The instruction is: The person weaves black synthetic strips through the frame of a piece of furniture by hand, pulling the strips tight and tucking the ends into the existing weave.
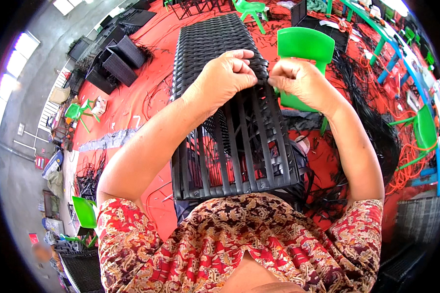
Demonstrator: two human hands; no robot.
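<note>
A black woven frame [212,49] of flat plastic strips lies across my lap and stretches away from me. Its far part is closely woven, while bare lengthwise strips [237,146] with gaps between them span the near part. My left hand [230,73] rests over the weave's near edge, thumb and fingers pinched together. At the frame's right edge, my right hand [298,80] pinches too, a short distance from the left. Dark strip [262,78] shows between the two pinches; its ends are hidden by my fingers and blend into the weave.
A green chair [305,44] stands just beyond my right hand. Loose black strips [362,107] lie in a long bundle on the red floor covering [154,97] at right. Dark woven furniture pieces [117,63] stand at far left. A blue-green bench [376,27] runs along the right.
</note>
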